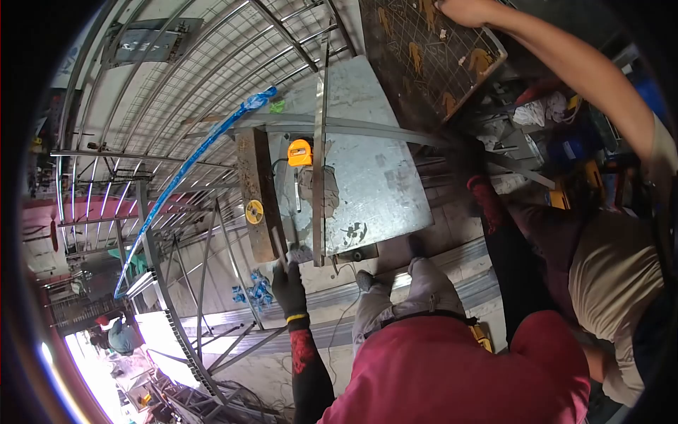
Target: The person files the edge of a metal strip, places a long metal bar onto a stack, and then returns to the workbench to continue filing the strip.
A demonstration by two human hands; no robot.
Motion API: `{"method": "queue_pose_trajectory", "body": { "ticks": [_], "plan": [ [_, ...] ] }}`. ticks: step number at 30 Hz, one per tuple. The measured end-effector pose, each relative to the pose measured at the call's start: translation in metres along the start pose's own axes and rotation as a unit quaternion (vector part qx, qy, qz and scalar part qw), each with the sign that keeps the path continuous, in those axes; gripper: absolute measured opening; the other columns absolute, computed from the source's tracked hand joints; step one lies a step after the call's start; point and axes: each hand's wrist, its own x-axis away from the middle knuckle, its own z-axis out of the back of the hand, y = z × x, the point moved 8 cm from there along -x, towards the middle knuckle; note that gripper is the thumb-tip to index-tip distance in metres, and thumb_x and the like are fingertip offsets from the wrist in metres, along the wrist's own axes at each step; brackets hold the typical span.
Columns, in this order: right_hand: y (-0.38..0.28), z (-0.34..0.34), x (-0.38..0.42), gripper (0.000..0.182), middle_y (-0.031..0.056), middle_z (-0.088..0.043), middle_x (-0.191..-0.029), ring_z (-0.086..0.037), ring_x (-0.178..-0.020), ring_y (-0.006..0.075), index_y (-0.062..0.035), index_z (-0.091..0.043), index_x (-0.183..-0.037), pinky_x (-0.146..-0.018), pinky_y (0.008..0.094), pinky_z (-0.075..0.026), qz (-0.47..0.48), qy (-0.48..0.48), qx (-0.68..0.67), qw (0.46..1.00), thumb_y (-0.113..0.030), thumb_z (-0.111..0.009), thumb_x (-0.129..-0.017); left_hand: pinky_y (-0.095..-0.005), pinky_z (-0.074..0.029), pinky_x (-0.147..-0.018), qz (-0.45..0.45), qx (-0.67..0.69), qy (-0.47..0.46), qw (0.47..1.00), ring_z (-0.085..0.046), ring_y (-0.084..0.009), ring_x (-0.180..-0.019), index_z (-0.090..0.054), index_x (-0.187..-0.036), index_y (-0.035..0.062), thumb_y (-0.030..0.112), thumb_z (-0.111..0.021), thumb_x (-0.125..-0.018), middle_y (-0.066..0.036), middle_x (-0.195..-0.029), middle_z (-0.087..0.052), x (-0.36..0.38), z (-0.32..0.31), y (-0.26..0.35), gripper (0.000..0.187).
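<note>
My left hand (288, 290), in a dark glove, is closed at the near end of a rusty steel beam (256, 187). A thin grey rod (279, 249) sticks up from its fingers. Over the right side of the metal-topped table (395, 184), my gloved right hand (466, 157) is wrapped round a long grey metal strip (381, 130), its fingers dim in shadow. Across the table lies a narrow upright-running steel bar (320, 155). Beside it are an orange tape measure (299, 152) and a white marker (297, 192). A yellow round disc (254, 212) rests on the beam.
Another person's arm (565, 63) reaches over a dark patterned panel (438, 56) at upper right; that person's body stands close on my right. Metal grilles (205, 63) and a blue-wrapped tube (191, 159) fill the left. Blue plastic scraps (256, 290) lie on the floor.
</note>
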Motion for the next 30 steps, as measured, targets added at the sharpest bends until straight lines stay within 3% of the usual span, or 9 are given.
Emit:
{"method": "queue_pose_trajectory", "body": {
  "ticks": [4, 9, 11, 13, 19, 23, 25, 27, 30],
  "plan": [
    [-0.003, -0.002, 0.017, 0.035, 0.0173, -0.076, -0.112, -0.072, -0.103, 0.0413, -0.0141, -0.075, -0.122, -0.088, 0.0519, -0.058, 0.002, -0.044, 0.002, 0.999, -0.020, -0.073, -0.088, -0.0351, -0.057, -0.076, -0.184, -0.089, -0.043, 0.978, -0.073, -0.0155, -0.082, -0.068, -0.135, 0.0046, 0.041, -0.079, -0.094, -0.007, -0.093, -0.078, -0.027, -0.047, 0.037, 0.056],
    [-0.016, -0.015, 0.040, 0.038, 0.0155, -0.075, -0.120, -0.072, -0.108, 0.0399, -0.0140, -0.074, -0.130, -0.092, 0.0489, -0.058, -0.013, -0.127, 0.034, 0.991, -0.021, -0.070, -0.093, -0.0390, -0.059, -0.082, -0.179, -0.081, -0.158, 0.968, -0.077, -0.0258, -0.096, -0.064, -0.143, 0.0071, 0.047, -0.081, -0.090, -0.010, -0.108, -0.079, -0.042, -0.089, 0.017, 0.068],
    [-0.028, -0.009, 0.045, 0.035, 0.0169, -0.076, -0.114, -0.073, -0.104, 0.0384, -0.0126, -0.076, -0.125, -0.090, 0.0502, -0.059, 0.044, -0.056, -0.143, 0.987, -0.018, -0.070, -0.091, -0.0445, -0.057, -0.091, -0.183, -0.154, -0.125, 0.963, -0.073, -0.0366, -0.107, -0.066, -0.140, 0.0063, 0.055, -0.082, -0.086, -0.019, -0.118, -0.075, -0.038, -0.090, 0.020, 0.075],
    [-0.025, -0.013, 0.050, 0.034, 0.0166, -0.076, -0.116, -0.073, -0.106, 0.0386, -0.0102, -0.076, -0.125, -0.093, 0.0496, -0.058, 0.080, -0.032, -0.095, 0.992, -0.015, -0.069, -0.091, -0.0482, -0.055, -0.092, -0.207, -0.142, -0.102, 0.963, -0.069, -0.0434, -0.107, -0.071, -0.126, 0.0033, 0.056, -0.080, -0.086, -0.023, -0.112, -0.074, -0.032, -0.088, 0.037, 0.066],
    [-0.028, -0.012, 0.054, 0.037, 0.0176, -0.073, -0.127, -0.066, -0.122, 0.0397, -0.0094, -0.074, -0.129, -0.106, 0.0510, -0.051, 0.070, -0.053, -0.040, 0.995, -0.011, -0.067, -0.093, -0.0481, -0.054, -0.093, -0.168, -0.156, -0.149, 0.962, -0.069, -0.0426, -0.108, -0.069, -0.127, 0.0012, 0.052, -0.079, -0.087, -0.024, -0.110, -0.074, -0.028, -0.089, 0.047, 0.066],
    [-0.030, -0.023, 0.102, 0.038, 0.0189, -0.072, -0.127, -0.064, -0.123, 0.0413, -0.0090, -0.073, -0.131, -0.108, 0.0520, -0.049, 0.044, -0.102, -0.015, 0.994, -0.010, -0.066, -0.094, -0.0472, -0.054, -0.093, -0.183, -0.161, -0.144, 0.959, -0.069, -0.0412, -0.107, -0.065, -0.134, 0.0003, 0.051, -0.079, -0.088, -0.022, -0.108, -0.074, -0.029, -0.086, 0.045, 0.070],
    [-0.068, 0.010, 0.123, 0.037, 0.0193, -0.073, -0.119, -0.066, -0.116, 0.0409, -0.0080, -0.073, -0.131, -0.103, 0.0509, -0.052, 0.137, 0.024, 0.018, 0.990, -0.010, -0.065, -0.095, -0.0470, -0.054, -0.093, -0.211, -0.124, -0.156, 0.957, -0.069, -0.0401, -0.106, -0.064, -0.136, 0.0010, 0.052, -0.079, -0.088, -0.019, -0.105, -0.074, -0.027, -0.087, 0.047, 0.072],
    [-0.068, 0.000, 0.132, 0.037, 0.0193, -0.073, -0.115, -0.067, -0.111, 0.0407, -0.0081, -0.073, -0.131, -0.099, 0.0505, -0.053, 0.082, -0.035, -0.044, 0.995, -0.010, -0.065, -0.095, -0.0477, -0.055, -0.090, -0.196, -0.140, -0.165, 0.956, -0.069, -0.0384, -0.104, -0.064, -0.137, 0.0033, 0.053, -0.080, -0.087, -0.017, -0.103, -0.073, -0.022, -0.087, 0.040, 0.072],
    [-0.065, -0.007, 0.154, 0.038, 0.0190, -0.072, -0.110, -0.069, -0.104, 0.0403, -0.0084, -0.073, -0.130, -0.092, 0.0497, -0.055, 0.027, -0.061, -0.100, 0.993, -0.008, -0.067, -0.093, -0.0484, -0.056, -0.083, -0.187, -0.208, -0.116, 0.953, -0.068, -0.0400, -0.096, -0.066, -0.112, 0.0038, 0.048, -0.080, -0.086, -0.018, -0.095, -0.069, -0.006, -0.093, 0.050, 0.052]
  ]
}}
